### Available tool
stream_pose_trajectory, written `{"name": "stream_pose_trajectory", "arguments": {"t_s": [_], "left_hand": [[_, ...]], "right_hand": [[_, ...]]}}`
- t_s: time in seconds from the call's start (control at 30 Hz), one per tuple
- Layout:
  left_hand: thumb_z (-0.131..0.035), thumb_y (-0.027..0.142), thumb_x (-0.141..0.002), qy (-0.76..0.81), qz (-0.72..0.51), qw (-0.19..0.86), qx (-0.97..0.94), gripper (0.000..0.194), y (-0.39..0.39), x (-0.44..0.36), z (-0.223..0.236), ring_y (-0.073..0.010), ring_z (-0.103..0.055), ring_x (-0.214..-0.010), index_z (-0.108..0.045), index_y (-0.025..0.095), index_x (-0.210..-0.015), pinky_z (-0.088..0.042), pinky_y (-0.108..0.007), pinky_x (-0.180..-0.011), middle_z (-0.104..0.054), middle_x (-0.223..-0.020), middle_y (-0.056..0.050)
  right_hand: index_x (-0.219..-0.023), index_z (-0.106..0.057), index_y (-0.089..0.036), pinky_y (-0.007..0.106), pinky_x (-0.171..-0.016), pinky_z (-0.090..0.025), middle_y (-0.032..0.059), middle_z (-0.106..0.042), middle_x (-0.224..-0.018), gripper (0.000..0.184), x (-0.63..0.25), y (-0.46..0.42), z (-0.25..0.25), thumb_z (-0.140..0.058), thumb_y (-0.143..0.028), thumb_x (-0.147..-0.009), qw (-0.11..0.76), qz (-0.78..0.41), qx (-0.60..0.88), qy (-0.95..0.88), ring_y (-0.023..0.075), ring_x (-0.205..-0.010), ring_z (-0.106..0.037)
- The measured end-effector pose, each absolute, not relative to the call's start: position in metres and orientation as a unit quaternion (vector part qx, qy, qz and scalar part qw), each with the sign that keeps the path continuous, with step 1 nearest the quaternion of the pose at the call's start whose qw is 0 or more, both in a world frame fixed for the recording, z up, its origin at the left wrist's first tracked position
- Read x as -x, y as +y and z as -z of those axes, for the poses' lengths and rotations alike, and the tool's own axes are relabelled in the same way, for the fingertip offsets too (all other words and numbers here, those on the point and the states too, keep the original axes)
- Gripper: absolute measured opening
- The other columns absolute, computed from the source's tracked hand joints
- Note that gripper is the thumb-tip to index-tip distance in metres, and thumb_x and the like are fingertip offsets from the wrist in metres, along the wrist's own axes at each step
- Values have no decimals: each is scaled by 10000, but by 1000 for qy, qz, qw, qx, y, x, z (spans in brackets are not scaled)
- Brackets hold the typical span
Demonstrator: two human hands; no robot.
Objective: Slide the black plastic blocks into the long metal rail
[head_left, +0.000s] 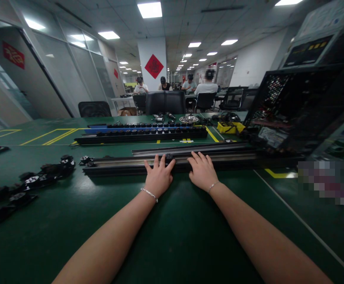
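A long black rail (124,166) with a metallic channel along its top lies across the green table. My left hand (159,179) rests on it from above, fingers spread, and a small black part (168,157) sits in the channel by its thumb and index finger. To the right, my right hand (203,170) lies on the same rail with its fingers stretched forward. Neither hand wraps around anything I can see. Just behind runs a second dark rail (219,148). At the rail's left end is a small black piece (86,160).
Black and silver small parts (32,181) lie in a row at left. Farther back are a rail strip with several black pieces (142,136), a metal dish (188,119) and a yellow box (230,127). An open computer case (281,102) stands at right. Several people sit beyond.
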State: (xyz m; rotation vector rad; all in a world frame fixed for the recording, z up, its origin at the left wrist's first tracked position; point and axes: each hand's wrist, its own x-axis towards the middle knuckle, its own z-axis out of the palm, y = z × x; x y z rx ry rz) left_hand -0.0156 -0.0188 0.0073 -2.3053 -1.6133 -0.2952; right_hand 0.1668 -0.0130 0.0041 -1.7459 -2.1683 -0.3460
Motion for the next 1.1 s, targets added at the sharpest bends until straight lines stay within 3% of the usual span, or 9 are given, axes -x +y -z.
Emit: {"name": "stream_pose_trajectory", "arguments": {"t_s": [0.2, 0.4, 0.83, 1.1], "left_hand": [[-480, 336, -811, -583, 95, 148, 793, 574, -21, 15, -9, -370, -157, -1367, -353, 339, -1371, -148, -693, -1003, -308, -1471, -109], [-480, 343, -818, -587, 100, 133, 792, 620, -21, 15, -11, -366, -264, -1326, -265, 417, -1395, -192, -668, -994, -309, -1474, -74], [-434, 357, -828, -588, 124, 155, 784, 536, -20, 26, -10, -340, -308, -1309, -369, 355, -1359, -212, -652, -990, -390, -1423, -118], [-409, 367, -842, -579, 137, 172, 785, 468, -18, 35, -14, -303, -365, -1285, -456, 329, -1306, -224, -576, -1030, -499, -1335, -113]], "right_hand": [[-1209, -534, -183, 474, -1080, -177, 98, -385, -1432, 473, -167, -13, -3, -497, -181, -738, 170, 122, 613, -762, 290, -1318, -291], [-1223, -521, -179, 477, -1079, -176, 111, -371, -1439, 491, -168, -14, -4, -512, -195, -732, 160, 115, 610, -767, 304, -1323, -278], [-1214, -522, -190, 476, -1080, -176, 101, -358, -1448, 479, -169, -12, -4, -516, -198, -734, 159, 111, 608, -770, 298, -1331, -267], [-1224, -516, -189, 476, -1086, -171, 103, -353, -1451, 483, -169, -13, -5, -513, -202, -741, 156, 104, 608, -772, 297, -1336, -260]]}}
